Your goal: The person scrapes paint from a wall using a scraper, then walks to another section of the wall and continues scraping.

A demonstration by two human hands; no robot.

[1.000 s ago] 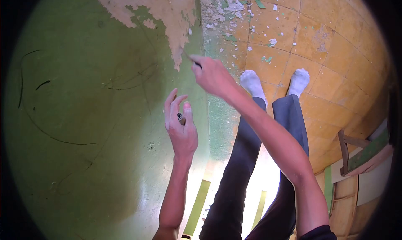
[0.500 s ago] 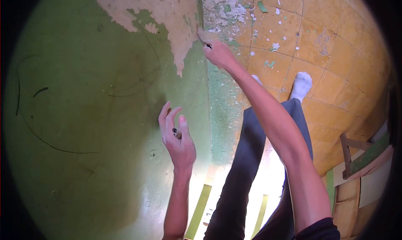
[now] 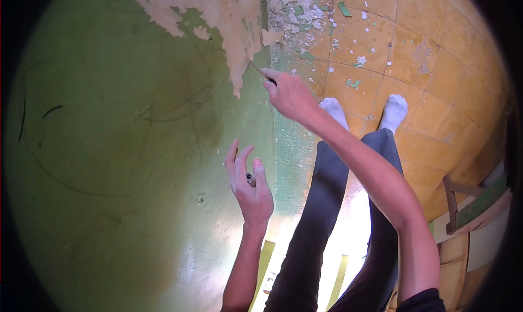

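My right hand [image 3: 291, 94] is closed around the dark handle of a scraper [image 3: 256, 67]. The scraper's thin blade meets the green wall at the right edge of a bare beige patch [image 3: 237, 50], near the patch's pointed lower end. Lower on the wall side, my left hand [image 3: 251, 187] has its fingers loosely curled and partly apart. A short tube-like object [image 3: 250, 179] with a dark round end sits between its thumb and index finger; the rest of that object is hidden by the hand.
Peeled paint flakes [image 3: 305, 18] litter the orange tiled floor [image 3: 419, 89] beside the wall. My feet in white socks [image 3: 393, 111] stand on the tiles. At the lower right are a wooden frame [image 3: 451, 203] and boards. Dark curved marks [image 3: 53, 111] run over the green wall [image 3: 125, 165].
My right hand has drawn the scraper down from the corner and slightly left along the wall. My left hand has shifted right and a little down, still with the tube-like object.
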